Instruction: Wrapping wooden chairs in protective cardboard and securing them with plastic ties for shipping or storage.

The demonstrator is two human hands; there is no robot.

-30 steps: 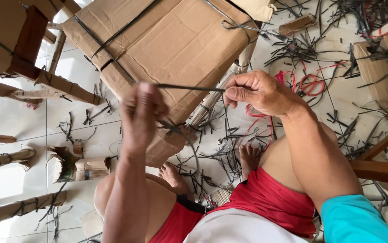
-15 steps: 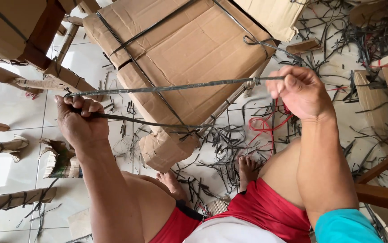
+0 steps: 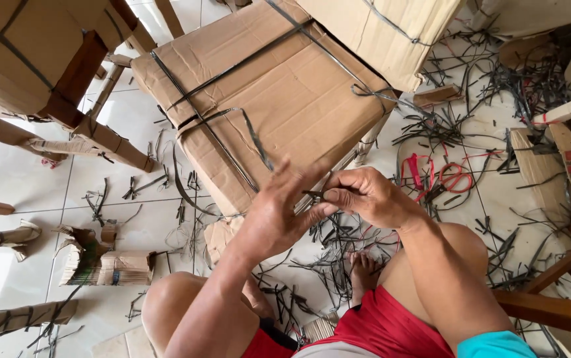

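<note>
Both hands are drawn together since the earlier frame, when the strap was stretched wide. Left hand (image 3: 279,219): fingers spread. Right hand (image 3: 365,195): fingers pinched on the dark strap (image 3: 257,140), which is looped over the cardboard-wrapped package (image 3: 279,86).

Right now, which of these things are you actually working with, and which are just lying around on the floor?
In use:
left hand
right hand
dark strap pinched between them
cardboard-wrapped seat bound with straps

Lying about:
red-handled scissors
strap offcuts
torn cardboard roll
wrapped chair
</note>
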